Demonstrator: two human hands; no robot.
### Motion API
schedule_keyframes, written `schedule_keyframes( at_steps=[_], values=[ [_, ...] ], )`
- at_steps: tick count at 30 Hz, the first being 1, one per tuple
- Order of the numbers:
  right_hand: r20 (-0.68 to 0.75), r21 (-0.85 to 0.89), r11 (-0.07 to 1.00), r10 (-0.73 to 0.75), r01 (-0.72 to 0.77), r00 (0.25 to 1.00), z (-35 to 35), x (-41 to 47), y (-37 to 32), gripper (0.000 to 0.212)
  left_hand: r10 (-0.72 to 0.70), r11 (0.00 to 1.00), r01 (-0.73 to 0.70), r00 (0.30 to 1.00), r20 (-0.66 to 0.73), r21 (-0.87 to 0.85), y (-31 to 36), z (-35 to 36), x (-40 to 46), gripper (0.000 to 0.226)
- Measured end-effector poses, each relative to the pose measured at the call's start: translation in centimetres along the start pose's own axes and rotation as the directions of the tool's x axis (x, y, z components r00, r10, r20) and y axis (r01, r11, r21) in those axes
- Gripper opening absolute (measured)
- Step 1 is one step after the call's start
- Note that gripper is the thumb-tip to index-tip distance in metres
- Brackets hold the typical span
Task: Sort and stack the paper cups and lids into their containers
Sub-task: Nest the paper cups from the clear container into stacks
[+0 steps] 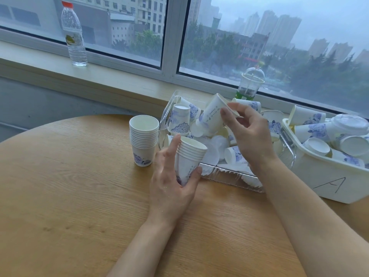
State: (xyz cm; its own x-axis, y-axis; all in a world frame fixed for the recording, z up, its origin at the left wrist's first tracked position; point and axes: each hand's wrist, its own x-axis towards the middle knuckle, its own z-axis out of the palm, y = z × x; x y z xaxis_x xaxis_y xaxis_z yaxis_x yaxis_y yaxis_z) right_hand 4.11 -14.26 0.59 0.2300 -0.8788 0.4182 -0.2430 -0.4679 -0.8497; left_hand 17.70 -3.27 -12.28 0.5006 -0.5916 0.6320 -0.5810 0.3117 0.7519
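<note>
My left hand (173,184) grips a short stack of nested white paper cups (188,156) with blue print, held tilted just above the table. My right hand (249,132) pinches the rim of a single paper cup (212,115), lifted and tipped over the clear plastic bin (229,176). That bin holds several loose cups and flat white lids (216,145). A taller stack of nested cups (143,140) stands upright on the table left of the bin.
A white tub marked "A" (327,176) at the right holds more cups and a lid. On the window sill stand a water bottle (73,35) and a domed green drink cup (249,84). The round wooden table (69,186) spreads to the left.
</note>
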Motion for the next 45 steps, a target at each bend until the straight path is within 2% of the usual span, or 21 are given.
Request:
schedule_keyframes(
  at_steps=[4,9,14,18,25,29,33,36,41,45],
  values=[
    [0.112,0.133,0.99,0.029,-0.044,0.993,-0.2,-1.7,-0.5,0.061,0.012,1.0,-0.012,1.0,-0.009,-0.005,-0.1,0.2,-0.2,0.088],
    [0.198,0.054,0.997,0.038,-0.049,0.979,0.5,-3.0,0.7,0.057,0.039,0.999,-0.039,0.999,0.0,0.006,-0.1,0.2,-0.2,0.085],
    [0.255,0.036,0.998,0.044,-0.055,0.966,1.4,-4.1,1.5,0.073,0.041,0.999,-0.041,0.999,0.015,0.004,0.0,0.2,-0.1,0.085],
    [0.273,-0.012,0.997,0.079,-0.078,0.959,1.6,-4.5,2.4,0.075,0.04,0.999,-0.04,0.999,0.019,-0.013,0.1,0.1,0.0,0.082],
    [0.283,-0.006,0.997,0.075,-0.076,0.956,1.5,-4.9,2.6,0.062,0.024,1.0,-0.024,0.999,-0.023,-0.004,0.3,0.1,0.0,0.093],
    [0.217,-0.157,0.988,0.037,-0.002,0.976,1.6,-3.6,3.4,0.05,0.007,1.0,-0.007,0.999,-0.052,-0.01,0.0,0.1,0.0,0.092],
    [0.19,-0.439,0.875,-0.133,0.205,0.973,1.9,-1.1,5.0,0.047,-0.084,0.996,0.081,0.995,-0.055,-0.048,-0.4,0.2,0.0,0.09],
    [0.23,-0.564,0.775,-0.182,0.283,0.956,2.8,0.9,5.1,0.054,-0.095,0.994,0.092,0.994,-0.055,-0.055,-0.8,0.1,0.1,0.09],
    [0.337,-0.687,0.652,-0.107,0.322,0.935,4.5,3.1,4.4,0.064,-0.112,0.993,0.11,0.992,-0.058,-0.046,-0.5,0.0,0.1,0.089],
    [0.38,-0.726,0.591,-0.08,0.351,0.922,5.2,3.9,4.3,0.063,-0.105,0.994,0.102,0.993,-0.059,-0.045,-0.4,0.0,0.2,0.09]
  ],
)
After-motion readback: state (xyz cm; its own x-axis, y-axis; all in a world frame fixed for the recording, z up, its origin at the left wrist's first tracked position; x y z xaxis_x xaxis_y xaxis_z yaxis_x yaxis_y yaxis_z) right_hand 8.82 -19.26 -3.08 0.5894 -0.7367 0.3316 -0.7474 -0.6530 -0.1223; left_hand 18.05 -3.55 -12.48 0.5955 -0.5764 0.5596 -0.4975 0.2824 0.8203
